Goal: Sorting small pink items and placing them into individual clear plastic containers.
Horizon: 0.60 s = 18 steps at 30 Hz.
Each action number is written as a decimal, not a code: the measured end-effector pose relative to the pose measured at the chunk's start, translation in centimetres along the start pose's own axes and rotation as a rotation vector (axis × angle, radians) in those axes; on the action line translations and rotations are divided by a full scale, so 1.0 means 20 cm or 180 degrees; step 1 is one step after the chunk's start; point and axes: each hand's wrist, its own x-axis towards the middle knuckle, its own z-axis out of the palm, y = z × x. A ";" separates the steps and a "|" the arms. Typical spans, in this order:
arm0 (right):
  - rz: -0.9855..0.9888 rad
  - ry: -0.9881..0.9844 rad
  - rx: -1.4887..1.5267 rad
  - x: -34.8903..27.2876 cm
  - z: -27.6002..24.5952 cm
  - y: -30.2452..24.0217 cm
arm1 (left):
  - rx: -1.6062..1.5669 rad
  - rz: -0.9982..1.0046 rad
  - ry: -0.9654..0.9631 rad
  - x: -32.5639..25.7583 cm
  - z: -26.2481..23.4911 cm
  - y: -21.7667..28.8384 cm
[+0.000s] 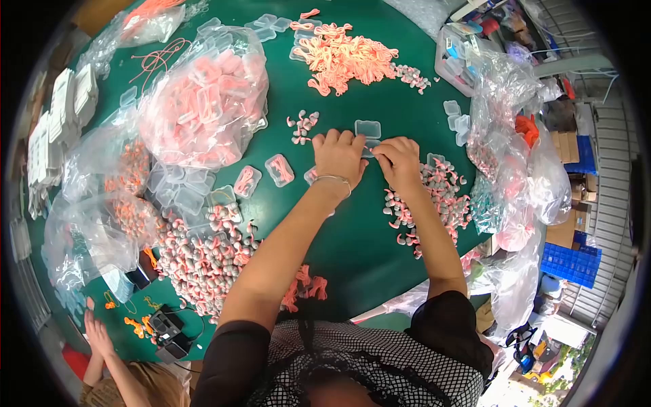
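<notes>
Two hands' fingers [380, 152] pinch a clear case [369, 144] between earplug heaps [434, 197] and a bag [203, 102].

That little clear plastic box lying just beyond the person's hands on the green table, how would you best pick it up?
Probably by pinching the clear box across its two long sides, coming straight down from above. It lies flat on the green table, low and rectangular, with bare table around it, just beyond the left hand and right hand.

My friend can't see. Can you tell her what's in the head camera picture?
A person's left hand and right hand meet over a small clear plastic case on a round green table. Around them lie piles of pink-and-grey earplugs, coiled pink cords and clear bags.
</notes>
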 end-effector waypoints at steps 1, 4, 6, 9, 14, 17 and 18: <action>0.0001 -0.0029 0.0014 0.01 0.00 0.00 | 0.0026 0.0037 0.0057 0.00 0.01 0.00; 0.0017 -0.0177 0.0026 0.05 0.00 -0.01 | 0.0049 0.0096 0.0104 0.00 0.02 -0.02; 0.0013 -0.0314 0.0030 0.08 -0.02 -0.01 | 0.0043 0.0095 0.0101 0.00 0.03 -0.03; -0.0169 -0.0405 -0.0005 0.16 -0.05 0.00 | 0.0000 0.0084 0.0127 0.00 0.03 -0.03; 0.0828 0.0284 0.0262 0.43 0.12 0.16 | 0.0043 0.0093 0.0167 0.00 0.03 -0.03; 0.1225 0.0866 -0.0170 0.55 0.29 0.24 | -0.0026 0.0061 0.0169 0.01 0.04 -0.01; 0.1229 0.0867 -0.0173 0.56 0.33 0.28 | -0.0027 0.0065 0.0166 0.02 0.04 -0.01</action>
